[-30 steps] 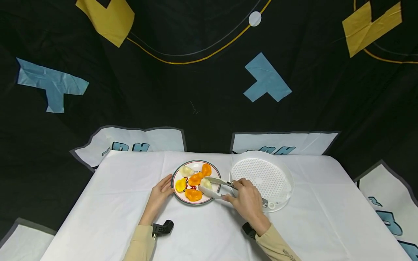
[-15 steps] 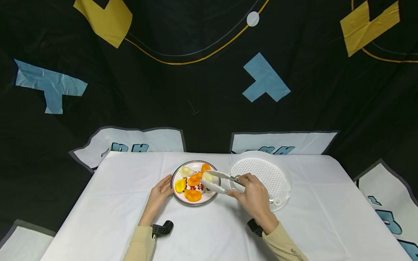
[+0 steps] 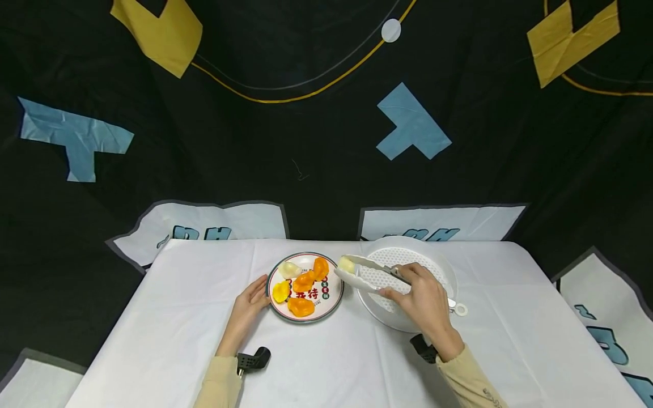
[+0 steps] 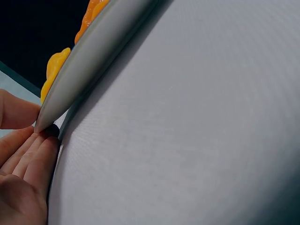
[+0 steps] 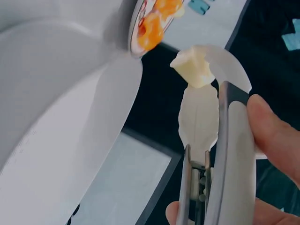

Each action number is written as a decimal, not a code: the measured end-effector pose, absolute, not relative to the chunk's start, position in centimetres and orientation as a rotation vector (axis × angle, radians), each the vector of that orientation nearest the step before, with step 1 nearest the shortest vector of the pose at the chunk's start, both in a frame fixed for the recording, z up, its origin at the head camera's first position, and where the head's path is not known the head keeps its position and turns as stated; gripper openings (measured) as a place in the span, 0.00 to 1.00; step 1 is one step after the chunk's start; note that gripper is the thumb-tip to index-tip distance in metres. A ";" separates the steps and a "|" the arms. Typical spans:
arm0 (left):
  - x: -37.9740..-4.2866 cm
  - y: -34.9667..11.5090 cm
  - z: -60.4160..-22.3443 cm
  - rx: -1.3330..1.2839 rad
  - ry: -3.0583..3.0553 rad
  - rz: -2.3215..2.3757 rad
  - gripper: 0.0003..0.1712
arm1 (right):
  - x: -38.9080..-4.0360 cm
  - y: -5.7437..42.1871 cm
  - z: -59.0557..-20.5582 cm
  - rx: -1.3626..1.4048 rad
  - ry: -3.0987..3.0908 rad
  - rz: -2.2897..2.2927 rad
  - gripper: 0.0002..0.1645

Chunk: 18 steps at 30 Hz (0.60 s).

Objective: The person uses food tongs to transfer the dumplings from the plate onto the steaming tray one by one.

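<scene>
My left hand [image 3: 249,306] pinches the left rim of a round patterned plate [image 3: 334,292], thumb above and fingers beneath, as the left wrist view shows. On the plate lie several orange pieces [image 3: 301,307], a yellow piece [image 3: 280,292] and a pale piece [image 3: 289,270]. My right hand [image 3: 423,297] grips tongs [image 3: 363,281] with pale, broad tips. Between those tips sits a pale yellow chunk [image 5: 193,67], held above the gap between the plate and a round white perforated tray [image 3: 449,269]. Hand and tongs partly cover the tray.
A white cloth [image 3: 173,334] covers the table. The tray stands close to the plate's right, near the table's back edge. Behind hangs a black curtain [image 3: 229,153] with blue and yellow patches. Each wrist wears a black camera [image 3: 254,358].
The tongs have risen off the plate with the pale yellow chunk and moved right, to the tray's left edge. My left hand and the plate have hardly moved.
</scene>
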<state>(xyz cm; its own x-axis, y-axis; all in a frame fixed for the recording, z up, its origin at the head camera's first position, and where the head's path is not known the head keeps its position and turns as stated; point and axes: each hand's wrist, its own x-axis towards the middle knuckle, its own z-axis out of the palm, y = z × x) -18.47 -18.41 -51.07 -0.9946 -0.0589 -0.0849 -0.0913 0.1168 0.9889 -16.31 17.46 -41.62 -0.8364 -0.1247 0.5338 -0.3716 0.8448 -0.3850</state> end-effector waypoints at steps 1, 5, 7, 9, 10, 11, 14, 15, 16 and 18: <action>-18.4 -18.4 -51.1 -0.157 2.323 2.071 0.35 | -16.4 17.8 -41.6 0.364 -2.519 0.663 0.30; -18.4 -18.4 -51.2 -0.166 2.321 2.076 0.35 | -16.6 19.5 -41.6 0.349 -2.504 0.644 0.29; -18.4 -18.5 -51.1 -0.162 2.329 2.070 0.35 | -16.7 20.3 -41.6 0.328 -2.502 0.638 0.29; -18.4 -18.5 -51.1 -0.163 2.332 2.069 0.35 | -16.9 21.2 -41.6 0.302 -2.502 0.631 0.30; -18.3 -18.5 -51.1 -0.163 2.331 2.071 0.35 | -16.9 21.7 -41.6 0.287 -2.506 0.630 0.30; -18.3 -18.5 -51.1 -0.161 2.331 2.070 0.35 | -17.0 22.1 -41.6 0.272 -2.511 0.629 0.30; -18.3 -18.5 -51.1 -0.159 2.323 2.076 0.34 | -17.2 23.5 -41.6 0.227 -2.523 0.619 0.31; -18.3 -18.5 -51.1 -0.154 2.325 2.074 0.34 | -17.2 23.9 -41.6 0.213 -2.526 0.618 0.31; -18.3 -18.5 -51.0 -0.153 2.323 2.075 0.35 | -17.3 24.3 -41.7 0.204 -2.527 0.613 0.32; -18.3 -18.5 -51.0 -0.148 2.328 2.069 0.35 | -17.4 25.0 -41.8 0.186 -2.532 0.598 0.32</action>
